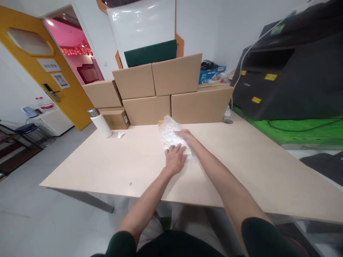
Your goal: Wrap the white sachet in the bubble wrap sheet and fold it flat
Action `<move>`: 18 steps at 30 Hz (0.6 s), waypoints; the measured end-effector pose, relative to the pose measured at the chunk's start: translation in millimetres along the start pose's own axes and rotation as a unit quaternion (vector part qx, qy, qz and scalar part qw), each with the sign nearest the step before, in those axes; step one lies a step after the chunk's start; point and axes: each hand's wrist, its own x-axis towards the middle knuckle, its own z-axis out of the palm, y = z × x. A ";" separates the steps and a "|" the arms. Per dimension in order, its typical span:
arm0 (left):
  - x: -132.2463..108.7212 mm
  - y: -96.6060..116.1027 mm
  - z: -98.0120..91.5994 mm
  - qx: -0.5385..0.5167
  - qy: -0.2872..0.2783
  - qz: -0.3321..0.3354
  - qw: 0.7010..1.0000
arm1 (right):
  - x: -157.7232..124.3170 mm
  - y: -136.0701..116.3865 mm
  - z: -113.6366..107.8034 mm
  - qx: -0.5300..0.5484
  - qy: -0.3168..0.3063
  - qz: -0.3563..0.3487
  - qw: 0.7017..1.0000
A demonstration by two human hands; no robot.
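Far left, you have a yellow door (34, 60) standing ajar beyond the table. On the pale wood-toned table (88, 164), toward its left end: a white cylindrical bottle with a silver cap (103, 125), upright, and just right of it a small crumpled white scrap (120, 135). Behind, along the back of the table, a stacked row of brown cardboard boxes (146, 110), with a dark green oblong box (150, 53) on top.

Right of the scrap, near mid-table, lies the crinkled clear plastic packet with white and yellow patches (168, 134), its far end close to the boxes. Its long axis runs away from you, far end leaning slightly left. The packet lies under and ahead of your left hand (175, 159), and to the left of your right hand (185, 135).

Left grip: palm down, fingers a little spread over the near end; this hand is nearer your body. Right grip: at the right edge, farther up the packet, fingers pointing left across it. You cannot tell from here whether it pinches the plastic; the thumb is unclear.

Far right, past bare tabletop, a large dark boxy machine with yellow labels (289, 78) stands on a bright green surface (308, 132).
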 end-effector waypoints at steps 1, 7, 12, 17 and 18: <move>-1.2 -0.9 -0.6 0.001 0.000 0.003 1.000 | 1.1 -2.0 2.2 0.005 -0.002 0.009 1.000; -9.2 -6.4 1.8 -0.015 0.018 0.018 1.000 | -6.9 -17.3 4.5 0.052 -0.017 0.026 0.998; -3.2 -17.7 -26.3 -0.001 0.142 0.005 0.990 | -37.2 -36.1 -1.7 0.088 -0.058 0.000 0.994; 0.3 -41.6 -95.6 -0.071 0.119 -0.024 0.990 | -85.0 -58.5 -8.0 0.046 -0.213 -0.024 0.976; -3.2 -44.9 -108.2 -0.133 0.079 -0.013 0.988 | -93.5 -62.1 -7.6 0.039 -0.227 -0.033 0.973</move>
